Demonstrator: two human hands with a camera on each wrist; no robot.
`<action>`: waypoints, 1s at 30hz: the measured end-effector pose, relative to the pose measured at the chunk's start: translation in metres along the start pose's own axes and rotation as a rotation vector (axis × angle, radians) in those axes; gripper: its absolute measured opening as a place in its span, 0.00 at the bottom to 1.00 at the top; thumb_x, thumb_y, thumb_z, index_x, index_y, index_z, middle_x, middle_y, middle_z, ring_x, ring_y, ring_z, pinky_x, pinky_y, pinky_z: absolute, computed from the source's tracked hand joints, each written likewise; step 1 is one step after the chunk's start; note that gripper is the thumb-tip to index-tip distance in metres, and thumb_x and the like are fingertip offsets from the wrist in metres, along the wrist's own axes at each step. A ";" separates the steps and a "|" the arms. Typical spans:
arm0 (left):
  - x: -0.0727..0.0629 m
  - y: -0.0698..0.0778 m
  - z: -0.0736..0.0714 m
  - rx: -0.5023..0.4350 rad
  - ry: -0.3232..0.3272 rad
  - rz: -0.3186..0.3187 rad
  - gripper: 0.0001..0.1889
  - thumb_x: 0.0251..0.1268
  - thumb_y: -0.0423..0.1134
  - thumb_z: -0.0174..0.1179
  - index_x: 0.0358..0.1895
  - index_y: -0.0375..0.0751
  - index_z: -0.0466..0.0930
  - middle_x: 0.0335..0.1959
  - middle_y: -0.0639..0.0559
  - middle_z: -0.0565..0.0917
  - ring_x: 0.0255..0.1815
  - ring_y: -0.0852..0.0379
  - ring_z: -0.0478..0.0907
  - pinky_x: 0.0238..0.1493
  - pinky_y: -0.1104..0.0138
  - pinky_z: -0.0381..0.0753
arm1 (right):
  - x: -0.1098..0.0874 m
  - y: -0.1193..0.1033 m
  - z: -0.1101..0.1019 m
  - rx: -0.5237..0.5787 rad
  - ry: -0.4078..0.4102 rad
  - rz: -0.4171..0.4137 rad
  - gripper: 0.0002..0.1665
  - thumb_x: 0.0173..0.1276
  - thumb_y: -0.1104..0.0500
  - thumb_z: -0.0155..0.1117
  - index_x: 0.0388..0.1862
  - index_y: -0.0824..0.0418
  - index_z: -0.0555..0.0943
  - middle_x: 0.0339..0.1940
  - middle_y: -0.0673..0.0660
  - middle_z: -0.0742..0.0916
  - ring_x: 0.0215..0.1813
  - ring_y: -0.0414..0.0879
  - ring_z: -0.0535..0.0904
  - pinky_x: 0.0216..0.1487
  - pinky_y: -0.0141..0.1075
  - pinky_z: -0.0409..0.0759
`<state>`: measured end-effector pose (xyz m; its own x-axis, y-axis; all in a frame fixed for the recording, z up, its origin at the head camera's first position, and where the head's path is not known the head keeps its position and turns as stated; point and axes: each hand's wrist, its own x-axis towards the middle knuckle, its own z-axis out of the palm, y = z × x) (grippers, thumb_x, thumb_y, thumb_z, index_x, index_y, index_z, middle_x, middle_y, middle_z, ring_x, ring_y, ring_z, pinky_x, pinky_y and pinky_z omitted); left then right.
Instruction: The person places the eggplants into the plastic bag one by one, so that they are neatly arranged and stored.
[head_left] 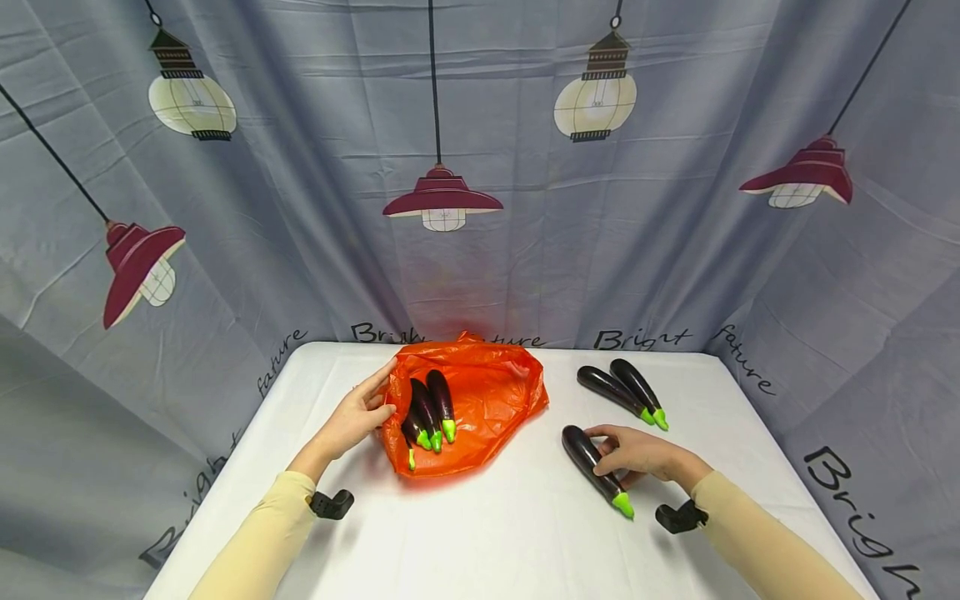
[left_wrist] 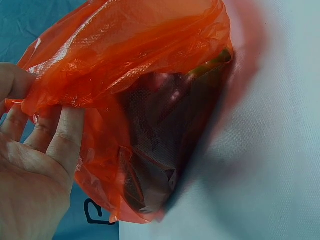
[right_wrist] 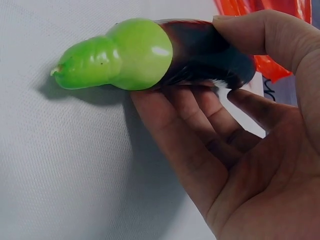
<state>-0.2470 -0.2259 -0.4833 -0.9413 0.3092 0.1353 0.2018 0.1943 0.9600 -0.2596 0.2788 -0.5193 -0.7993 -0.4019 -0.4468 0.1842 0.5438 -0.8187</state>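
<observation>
My left hand (head_left: 358, 421) pinches the left rim of an orange plastic bag (head_left: 487, 417), thumb on one side of the film and fingers on the other in the left wrist view. Inside the bag lie several eggplants (head_left: 441, 398), dark purple with green caps, seen dimly through the film from the left wrist. On the right, my right hand (head_left: 637, 452) grips another eggplant (head_left: 583, 454) round its middle. Its green cap (right_wrist: 135, 54) points toward the near side, close over the white cloth, with my thumb above and my fingers beneath.
Two more eggplants (head_left: 611, 392) lie side by side at the back right of the white table (head_left: 465, 550). A grey curtain (head_left: 510, 275) printed with lamps hangs behind and along both sides of the table.
</observation>
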 end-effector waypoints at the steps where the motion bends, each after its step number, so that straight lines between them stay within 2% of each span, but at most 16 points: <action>1: 0.000 0.000 0.000 -0.002 -0.001 0.002 0.42 0.72 0.25 0.57 0.83 0.55 0.53 0.78 0.34 0.61 0.66 0.32 0.72 0.34 0.65 0.82 | 0.000 0.000 0.000 0.002 0.000 0.001 0.48 0.59 0.62 0.77 0.76 0.64 0.66 0.46 0.60 0.77 0.37 0.50 0.78 0.32 0.45 0.84; 8: 0.000 0.000 0.000 -0.002 0.000 -0.014 0.43 0.72 0.25 0.57 0.84 0.57 0.52 0.79 0.37 0.61 0.62 0.38 0.75 0.32 0.60 0.83 | 0.000 0.001 -0.002 0.017 -0.013 -0.002 0.48 0.60 0.61 0.76 0.77 0.63 0.65 0.47 0.60 0.77 0.36 0.50 0.78 0.31 0.44 0.83; 16: -0.002 0.001 0.001 -0.007 0.001 -0.018 0.43 0.72 0.25 0.57 0.83 0.60 0.53 0.79 0.38 0.61 0.64 0.36 0.73 0.34 0.64 0.84 | -0.001 0.004 -0.004 0.034 -0.010 -0.029 0.48 0.62 0.62 0.75 0.78 0.64 0.64 0.50 0.61 0.76 0.38 0.50 0.78 0.32 0.45 0.83; 21: -0.001 0.000 0.001 0.005 0.005 -0.014 0.43 0.71 0.25 0.57 0.84 0.58 0.52 0.79 0.37 0.61 0.64 0.37 0.74 0.36 0.64 0.84 | -0.001 0.004 -0.007 0.054 -0.015 -0.059 0.47 0.63 0.62 0.74 0.78 0.64 0.63 0.53 0.62 0.76 0.39 0.50 0.79 0.33 0.46 0.84; 30: 0.000 -0.001 0.001 0.016 0.005 0.008 0.42 0.71 0.25 0.58 0.84 0.54 0.53 0.78 0.34 0.60 0.68 0.31 0.71 0.42 0.66 0.83 | 0.000 -0.005 -0.017 0.119 -0.003 -0.109 0.48 0.63 0.61 0.74 0.79 0.62 0.62 0.54 0.63 0.76 0.44 0.49 0.79 0.37 0.48 0.85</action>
<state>-0.2469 -0.2257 -0.4844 -0.9409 0.3064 0.1443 0.2138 0.2070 0.9547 -0.2699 0.2881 -0.5088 -0.8163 -0.4564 -0.3539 0.1630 0.4058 -0.8993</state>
